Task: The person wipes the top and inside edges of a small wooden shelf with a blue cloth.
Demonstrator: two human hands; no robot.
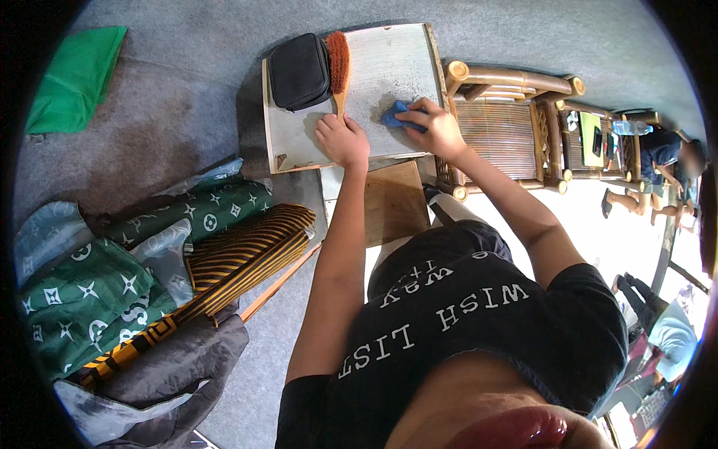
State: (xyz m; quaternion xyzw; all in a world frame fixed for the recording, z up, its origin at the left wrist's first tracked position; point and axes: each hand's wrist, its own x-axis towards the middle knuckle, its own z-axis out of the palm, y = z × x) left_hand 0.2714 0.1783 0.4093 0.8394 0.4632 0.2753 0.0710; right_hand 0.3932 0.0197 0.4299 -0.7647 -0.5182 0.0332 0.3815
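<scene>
My right hand (438, 130) pinches a crumpled blue cloth or sponge (397, 115) against a worn, white-painted wooden tabletop (387, 62). Whitish specks and a damp-looking patch show on the surface around it. At the table's near side, my left hand (343, 141) closes over the handle end of a wooden brush (339, 67) with reddish-brown bristles. The brush lies lengthwise away from me, its head touching or nearly touching a black zippered case (299, 72) at the table's left. My left hand covers the end of the handle.
A bamboo chair (496, 132) adjoins the table on the right; another bamboo seat beyond bears a plastic bottle (633, 128) and a phone (598, 143). Patterned green fabric (210, 216) is heaped at left, near a green bag (78, 78). Other people are at far right.
</scene>
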